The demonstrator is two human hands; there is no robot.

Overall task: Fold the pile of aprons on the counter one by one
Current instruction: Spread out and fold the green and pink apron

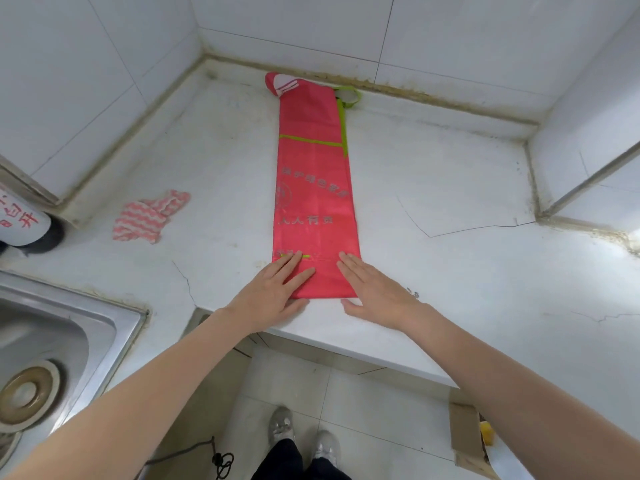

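A red apron (pixel 313 188) with green trim and grey lettering lies folded into a long narrow strip on the white counter (pixel 450 188), running from the front edge to the back wall. Its green strap (pixel 349 97) loops out at the far end, beside a red and white folded piece (pixel 282 83). My left hand (pixel 277 292) lies flat on the strip's near left corner with straight fingers. My right hand (pixel 374 289) presses flat on the near right corner, partly on the counter.
A pink and white striped cloth (pixel 150 216) lies crumpled on the counter to the left. A steel sink (pixel 52 341) occupies the lower left. A white container with red writing (pixel 20 220) stands at the left edge. A cardboard box (pixel 471 434) sits on the floor at right.
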